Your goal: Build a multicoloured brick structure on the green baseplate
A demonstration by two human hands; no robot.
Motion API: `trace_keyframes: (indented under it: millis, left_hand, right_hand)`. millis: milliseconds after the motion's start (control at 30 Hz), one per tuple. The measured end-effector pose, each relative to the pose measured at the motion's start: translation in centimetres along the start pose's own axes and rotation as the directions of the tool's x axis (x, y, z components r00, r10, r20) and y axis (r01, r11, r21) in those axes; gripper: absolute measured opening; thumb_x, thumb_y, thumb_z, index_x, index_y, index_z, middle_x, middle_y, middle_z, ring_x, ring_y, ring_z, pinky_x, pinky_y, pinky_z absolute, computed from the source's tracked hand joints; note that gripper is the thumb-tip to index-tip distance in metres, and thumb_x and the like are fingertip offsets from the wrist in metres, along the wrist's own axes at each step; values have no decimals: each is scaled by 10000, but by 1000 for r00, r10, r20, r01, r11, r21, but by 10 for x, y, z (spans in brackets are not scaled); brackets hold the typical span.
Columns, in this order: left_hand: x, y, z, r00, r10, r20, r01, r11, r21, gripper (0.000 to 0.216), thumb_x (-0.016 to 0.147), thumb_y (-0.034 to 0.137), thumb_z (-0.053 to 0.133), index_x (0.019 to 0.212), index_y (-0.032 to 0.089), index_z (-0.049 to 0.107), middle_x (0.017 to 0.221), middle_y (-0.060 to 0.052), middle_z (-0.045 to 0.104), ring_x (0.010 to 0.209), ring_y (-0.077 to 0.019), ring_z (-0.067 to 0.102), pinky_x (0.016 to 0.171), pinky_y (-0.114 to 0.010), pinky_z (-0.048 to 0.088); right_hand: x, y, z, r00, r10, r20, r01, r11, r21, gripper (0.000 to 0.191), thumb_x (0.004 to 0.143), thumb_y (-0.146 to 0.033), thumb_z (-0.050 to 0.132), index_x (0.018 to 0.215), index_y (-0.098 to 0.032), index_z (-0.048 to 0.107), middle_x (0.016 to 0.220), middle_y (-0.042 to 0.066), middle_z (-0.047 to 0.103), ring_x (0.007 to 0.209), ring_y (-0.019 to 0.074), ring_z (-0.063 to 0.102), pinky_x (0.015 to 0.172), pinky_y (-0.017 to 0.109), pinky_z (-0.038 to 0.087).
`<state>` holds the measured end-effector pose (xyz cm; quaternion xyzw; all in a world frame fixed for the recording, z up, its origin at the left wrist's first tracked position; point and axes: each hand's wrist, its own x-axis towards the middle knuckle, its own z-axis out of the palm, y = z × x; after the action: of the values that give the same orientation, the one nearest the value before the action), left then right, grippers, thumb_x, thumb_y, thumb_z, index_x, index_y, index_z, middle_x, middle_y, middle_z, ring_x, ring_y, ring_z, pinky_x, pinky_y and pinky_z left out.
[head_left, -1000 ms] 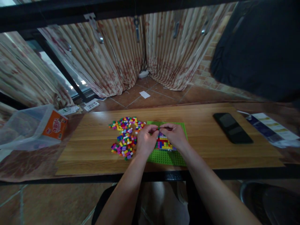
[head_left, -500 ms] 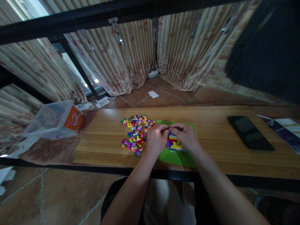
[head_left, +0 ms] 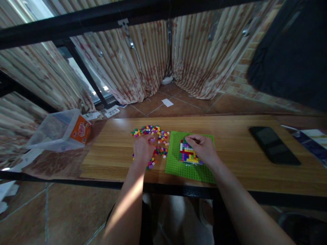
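Observation:
My left hand (head_left: pixel 143 148) is over the loose pile of small coloured toy bricks (head_left: pixel 162 135). Its fingers are bent, with thumb and forefinger apart, and I see nothing held; part of the pile is hidden beneath it. On the green baseplate (head_left: pixel 173 166) stands a patch of multicoloured bricks (head_left: pixel 187 153) set in rows. My right hand (head_left: pixel 203 149) rests at the far right side of that patch, thumb and forefinger pinched together over its back edge. Whatever is between those fingertips is too small to make out. The hand covers the patch's right part.
The wooden table (head_left: pixel 112 149) carries a black phone-like device (head_left: pixel 274 144) on the right. Left of the table is a clear plastic bin (head_left: pixel 55 131) with an orange label. A dark hanging cloth (head_left: pixel 293 58) fills the upper right.
My left hand has left the brick patch and moved left to the loose pile. The right hand has stayed in nearly the same place, and more of the baseplate shows.

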<state>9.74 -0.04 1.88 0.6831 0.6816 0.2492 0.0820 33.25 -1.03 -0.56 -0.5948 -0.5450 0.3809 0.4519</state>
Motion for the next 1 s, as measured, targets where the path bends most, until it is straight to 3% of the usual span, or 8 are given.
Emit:
trace_keyframes:
  millis: [267,500,700,867,1000]
  left_hand:
    - [-5,4,0,998,-30,60,23,993,114,186,804,212,628,945,194,749,982,-112,727,947,-262,650,885,-383,475]
    - [-3,8,2,997,-66,48,59,988,141,211,844,213,572,972,174,736,984,-132,716,921,-257,643,862,-377,460]
    - [-6,16,2,996,-32,84,16,983,183,200,852,190,534,799,195,726,910,-105,707,884,-245,636,816,-363,450]
    - [-6,17,1,997,39,62,-40,999,4,186,834,169,549,812,202,731,895,-79,721,884,-227,638,836,-365,456]
    - [-7,12,-2,974,137,179,-89,964,-252,131,808,228,616,859,207,735,881,-54,737,824,-197,654,772,-324,482]
  right_hand:
    - [0,-1,0,999,-42,2,42,998,-53,315,798,-439,605,846,-172,765,783,48,761,691,184,673,634,283,486]
    - [-1,-1,-1,999,-36,6,36,996,-86,287,802,-428,612,856,-193,768,802,40,766,707,189,684,648,286,494]
    - [0,1,-1,999,-39,9,39,997,-68,283,796,-428,615,845,-193,766,790,39,763,698,187,678,639,286,489]
    - [0,0,-1,1000,-31,2,31,996,-86,289,796,-421,612,855,-185,767,791,40,764,705,189,681,643,286,487]
    - [0,-2,-1,1000,-20,6,20,997,-71,301,794,-425,609,866,-177,764,799,46,765,708,189,684,641,284,489]
